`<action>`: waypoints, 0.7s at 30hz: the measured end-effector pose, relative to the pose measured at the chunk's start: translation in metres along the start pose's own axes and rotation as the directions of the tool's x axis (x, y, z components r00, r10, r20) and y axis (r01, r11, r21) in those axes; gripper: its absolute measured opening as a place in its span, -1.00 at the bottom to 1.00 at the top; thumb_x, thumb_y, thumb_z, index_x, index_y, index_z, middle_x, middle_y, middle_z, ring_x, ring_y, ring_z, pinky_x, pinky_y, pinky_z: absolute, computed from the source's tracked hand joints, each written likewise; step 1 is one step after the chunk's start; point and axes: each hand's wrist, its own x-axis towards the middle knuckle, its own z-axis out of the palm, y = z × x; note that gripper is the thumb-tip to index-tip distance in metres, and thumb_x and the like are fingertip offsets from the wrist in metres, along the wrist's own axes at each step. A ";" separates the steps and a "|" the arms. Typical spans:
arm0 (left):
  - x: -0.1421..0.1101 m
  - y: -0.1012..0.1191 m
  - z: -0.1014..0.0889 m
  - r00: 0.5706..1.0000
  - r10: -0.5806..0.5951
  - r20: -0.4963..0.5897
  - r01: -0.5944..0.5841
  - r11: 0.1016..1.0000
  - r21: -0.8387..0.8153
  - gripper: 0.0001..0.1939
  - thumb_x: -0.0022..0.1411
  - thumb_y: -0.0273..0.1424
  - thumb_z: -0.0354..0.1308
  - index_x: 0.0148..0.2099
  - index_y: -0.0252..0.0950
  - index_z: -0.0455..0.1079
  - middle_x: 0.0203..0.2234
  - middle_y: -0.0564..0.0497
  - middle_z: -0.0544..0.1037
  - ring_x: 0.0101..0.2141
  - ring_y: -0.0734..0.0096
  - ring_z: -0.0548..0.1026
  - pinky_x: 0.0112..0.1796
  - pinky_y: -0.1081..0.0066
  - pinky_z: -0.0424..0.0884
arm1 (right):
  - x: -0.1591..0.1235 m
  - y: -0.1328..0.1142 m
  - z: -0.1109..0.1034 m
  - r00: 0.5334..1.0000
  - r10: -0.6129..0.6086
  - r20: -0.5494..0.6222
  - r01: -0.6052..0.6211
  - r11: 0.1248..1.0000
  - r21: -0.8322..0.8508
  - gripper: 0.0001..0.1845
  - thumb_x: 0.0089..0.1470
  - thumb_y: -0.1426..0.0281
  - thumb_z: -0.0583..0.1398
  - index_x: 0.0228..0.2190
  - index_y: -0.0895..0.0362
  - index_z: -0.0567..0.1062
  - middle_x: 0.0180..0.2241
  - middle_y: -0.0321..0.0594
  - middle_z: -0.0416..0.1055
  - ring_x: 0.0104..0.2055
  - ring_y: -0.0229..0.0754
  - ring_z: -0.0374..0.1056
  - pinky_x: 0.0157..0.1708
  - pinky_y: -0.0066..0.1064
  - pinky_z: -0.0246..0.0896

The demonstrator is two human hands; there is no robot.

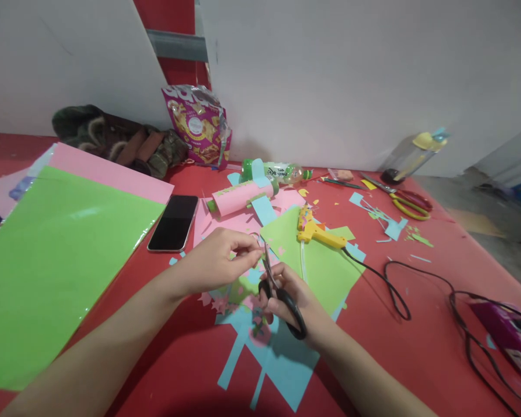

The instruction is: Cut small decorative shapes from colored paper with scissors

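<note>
The right hand [295,301] is closed through the black loops of a pair of scissors [281,295], held low over the red table [416,347]. The scissors run long from the handles near the wrist up to the blades, which point up and away from the person, tilted a little to the left; whether the blades are open or shut is too small to make out. The left hand [219,260] sits just beside the blade tips, thumb and fingers pinched together on a tiny scrap of paper [257,255] — its colour is hard to tell.

Under both hands lies a litter of cuttings: a blue sheet [281,365] cut into strips, and a green sheet [325,266] beyond it. On that green sheet rests a yellow glue gun [314,230], nozzle end pointing away, its black cord [394,295] trailing off to the right.

To the left lies a big green sheet [51,255] on top of a pink sheet [112,171], with a dark phone [173,223] lying face up beside them. Farther back there is a pink paper roll [238,197], a green bottle [277,172] on its side with a label too small to read, and a purple snack bag [199,124] whose lettering I cannot make out. A second pair of scissors [405,200] with red and yellow handles lies off to the right.
</note>
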 end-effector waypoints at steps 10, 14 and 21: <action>0.000 -0.002 -0.001 0.998 -0.058 0.031 0.059 0.998 -0.014 -0.70 0.10 -0.35 -0.11 -0.63 -0.33 0.06 -0.71 0.14 0.03 -0.64 0.61 0.03 -0.62 0.55 -0.01 | 0.000 -0.001 0.001 1.000 0.024 -0.019 -0.024 0.999 -0.036 -0.54 -0.25 0.12 0.24 -0.41 0.09 0.15 -0.57 -0.45 0.12 -0.64 -0.42 0.13 -0.63 -0.50 0.10; 0.000 -0.002 -0.001 0.997 -0.075 0.035 0.075 0.997 -0.012 -0.69 0.08 -0.36 -0.10 -0.64 -0.32 -0.02 -0.72 0.15 -0.02 -0.64 0.61 -0.01 -0.63 0.54 -0.04 | 0.001 -0.002 0.001 1.000 0.023 -0.011 -0.024 0.998 -0.054 -0.53 -0.26 0.11 0.24 -0.41 0.09 0.16 -0.57 -0.44 0.13 -0.62 -0.41 0.14 -0.61 -0.49 0.09; 0.000 -0.001 -0.001 0.996 -0.084 0.038 0.084 0.996 0.012 -0.71 0.04 -0.40 -0.09 -0.65 -0.32 -0.03 -0.72 0.14 -0.03 -0.64 0.61 -0.02 -0.63 0.53 -0.07 | 0.000 -0.002 0.000 1.000 0.024 -0.007 -0.025 0.998 -0.066 -0.53 -0.25 0.11 0.24 -0.40 0.11 0.17 -0.55 -0.42 0.15 -0.58 -0.39 0.16 -0.57 -0.48 0.09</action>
